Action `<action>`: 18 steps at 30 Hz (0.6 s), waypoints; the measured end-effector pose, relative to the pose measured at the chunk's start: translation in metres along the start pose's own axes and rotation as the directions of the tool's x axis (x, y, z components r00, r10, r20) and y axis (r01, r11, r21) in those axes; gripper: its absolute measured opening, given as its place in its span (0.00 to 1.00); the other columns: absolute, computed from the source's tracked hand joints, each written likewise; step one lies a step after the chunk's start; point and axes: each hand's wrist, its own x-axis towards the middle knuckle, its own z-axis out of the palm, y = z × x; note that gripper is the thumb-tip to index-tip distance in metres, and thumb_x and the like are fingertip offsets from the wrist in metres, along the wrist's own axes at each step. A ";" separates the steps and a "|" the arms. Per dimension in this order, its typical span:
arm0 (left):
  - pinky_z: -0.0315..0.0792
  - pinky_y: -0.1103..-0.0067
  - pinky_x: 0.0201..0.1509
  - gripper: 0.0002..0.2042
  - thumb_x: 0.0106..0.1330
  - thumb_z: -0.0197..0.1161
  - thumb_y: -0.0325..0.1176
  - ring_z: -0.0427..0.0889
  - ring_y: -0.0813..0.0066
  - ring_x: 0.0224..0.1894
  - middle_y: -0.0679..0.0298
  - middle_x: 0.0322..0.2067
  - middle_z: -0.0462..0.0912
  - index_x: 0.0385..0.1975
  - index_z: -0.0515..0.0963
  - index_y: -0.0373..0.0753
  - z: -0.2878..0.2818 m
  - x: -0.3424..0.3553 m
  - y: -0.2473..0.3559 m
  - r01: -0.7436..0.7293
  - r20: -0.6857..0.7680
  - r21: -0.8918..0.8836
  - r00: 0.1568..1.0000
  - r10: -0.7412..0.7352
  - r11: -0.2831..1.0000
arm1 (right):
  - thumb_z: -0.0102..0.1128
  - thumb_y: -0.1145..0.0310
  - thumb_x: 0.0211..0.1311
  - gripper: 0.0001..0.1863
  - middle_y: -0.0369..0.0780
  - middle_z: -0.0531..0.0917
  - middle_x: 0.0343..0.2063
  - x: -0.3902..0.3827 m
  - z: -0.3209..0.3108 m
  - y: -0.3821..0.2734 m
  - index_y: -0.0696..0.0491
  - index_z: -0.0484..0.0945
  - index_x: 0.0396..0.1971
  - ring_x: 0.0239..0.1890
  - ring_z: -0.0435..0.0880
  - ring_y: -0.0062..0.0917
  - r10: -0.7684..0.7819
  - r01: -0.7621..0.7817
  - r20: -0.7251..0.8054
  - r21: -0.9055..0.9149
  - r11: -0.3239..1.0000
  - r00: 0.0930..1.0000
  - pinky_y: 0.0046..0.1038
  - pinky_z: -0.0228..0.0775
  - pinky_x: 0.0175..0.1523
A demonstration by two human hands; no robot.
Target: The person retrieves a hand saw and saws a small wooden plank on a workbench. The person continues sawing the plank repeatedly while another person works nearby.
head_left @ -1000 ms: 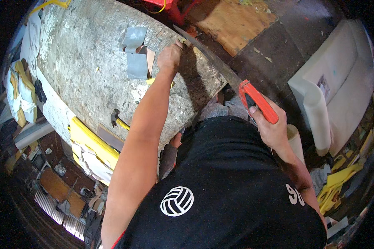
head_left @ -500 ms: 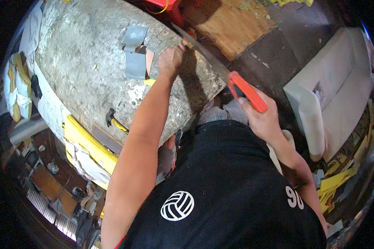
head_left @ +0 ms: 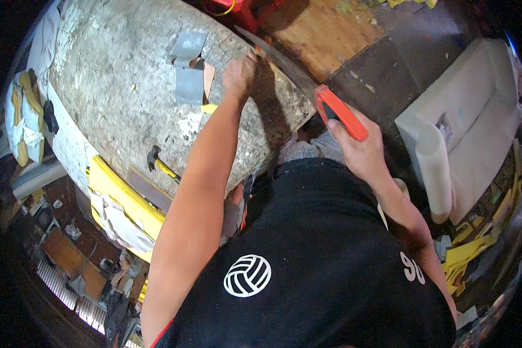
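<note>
A handsaw with a red-orange handle (head_left: 343, 114) is in my right hand (head_left: 365, 145), whose fingers wrap round the grip. Its long blade (head_left: 293, 71) runs up and left from the handle, along the right edge of the worn workbench top (head_left: 110, 75). At that same edge, close to the blade, my left hand (head_left: 239, 75) presses down with curled fingers. A bit of pale wood shows beside its fingertips, but what they grip is mostly hidden. Grey sheet pieces (head_left: 190, 87) lie just left of that hand. Left of my forearm rests a hammer (head_left: 162, 165) with a yellow-black handle.
A yellow padded piece (head_left: 124, 200) leans along the bench's near left side. To the right stands a large whitish foam-like seat form (head_left: 464, 133). Yellow scraps (head_left: 470, 255) litter the floor at lower right. A red object (head_left: 238, 13) sits beyond the bench.
My right hand and the saw have shifted slightly up and left, with the blade still along the bench edge. My left hand stays at nearly the same spot.
</note>
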 end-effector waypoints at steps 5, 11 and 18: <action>0.75 0.56 0.54 0.34 0.76 0.36 0.52 0.84 0.40 0.46 0.36 0.38 0.83 0.34 0.85 0.28 -0.022 -0.013 0.031 0.044 -0.076 -0.050 0.996 -0.048 0.998 | 0.65 0.69 0.64 0.21 0.43 0.86 0.46 -0.007 -0.023 -0.017 0.61 0.77 0.56 0.48 0.82 0.22 0.045 -0.041 -0.099 0.047 0.998 0.994 0.26 0.71 0.57; 0.78 0.64 0.37 0.39 0.76 0.32 0.59 0.84 0.50 0.25 0.46 0.19 0.81 0.20 0.80 0.30 0.004 -0.038 -0.015 0.098 0.042 -0.586 0.995 -0.091 0.804 | 0.65 0.71 0.62 0.22 0.43 0.85 0.45 -0.065 -0.081 -0.021 0.60 0.77 0.56 0.46 0.83 0.25 0.046 -0.087 -0.220 -0.179 0.980 0.974 0.28 0.72 0.54; 0.65 0.73 0.14 0.34 0.76 0.33 0.61 0.68 0.70 0.10 0.62 0.10 0.69 0.21 0.71 0.38 -0.026 -0.112 -0.009 0.148 0.148 -0.982 0.989 0.007 -0.114 | 0.62 0.68 0.62 0.20 0.32 0.72 0.17 -0.079 -0.130 -0.006 0.62 0.76 0.52 0.15 0.68 0.13 0.066 -0.060 -0.034 0.166 0.984 0.997 0.20 0.61 0.19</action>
